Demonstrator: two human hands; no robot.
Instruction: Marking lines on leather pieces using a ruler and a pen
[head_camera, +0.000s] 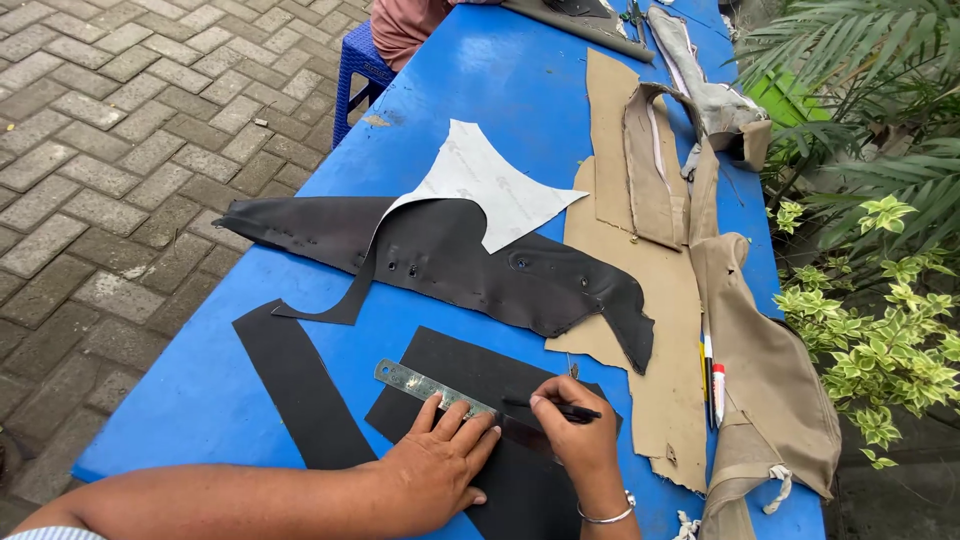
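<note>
Left hand (440, 468) lies palm down on the metal ruler (437, 393), fingers spread and pressed flat, pinning it to the black sheet (452, 378). The fingertips cover the ruler's near end; its far end runs up and to the left, past the sheet's edge and onto the blue table (520, 90).

Right hand (575, 428) sits just right of the ruler. Thumb and first fingers are pressed together, pinching a black pen (556, 407). The pen lies nearly level, tip pointing left toward the ruler's edge. Whether the tip touches the sheet cannot be told. A silver bracelet (606, 517) circles that wrist.

The black sheet lies flat at the near end of the table, under both hands and the ruler.

Positions relative to the ruler:
- Left of it: a long black strip (295, 385), flat, running to the table's near edge.
- Beyond it: a large curved black leather piece (470, 265) with small holes, and a white pattern piece (490, 185) overlapping its top.
- Right and beyond: a tan sheet (650, 330), ragged at its near edge, partly under the black leather piece.
- Farther right: a tan bag-like piece (775, 385) with a cord at its near end, and a few pencils or pens (710, 375) lying between it and the tan sheet.
- Far beyond: another person's clothing (405, 25) at the table's far end, by a blue stool (358, 65).
</note>
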